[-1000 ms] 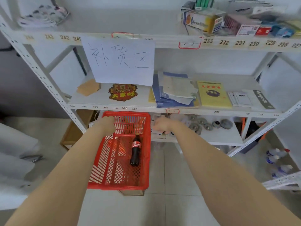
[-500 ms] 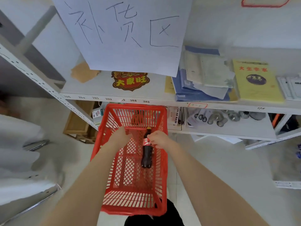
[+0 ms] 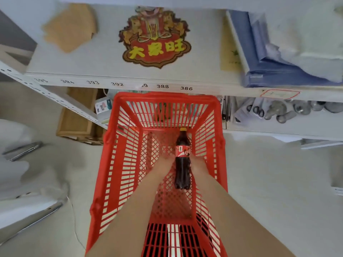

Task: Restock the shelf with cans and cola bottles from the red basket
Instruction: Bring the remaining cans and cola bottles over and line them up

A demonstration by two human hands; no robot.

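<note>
The red basket stands on the floor below the white shelf. A single cola bottle with a red label and yellow cap lies inside it, cap pointing toward the shelf. Both my arms reach down into the basket. My left hand presses against the bottle's left side and my right hand against its right side, at the label. The bottle sits between and over my hands, hiding the fingertips. I see no cans in the basket.
A red and gold sticker and a tan cardboard piece lie on the shelf board. Blue folders are on the right. The lower shelf holds metal parts. A wooden crate stands to the left of the basket.
My head has dropped closer over the basket. Both hands have gone deeper inside, from the rim and the bottle's neck to either side of the bottle.
</note>
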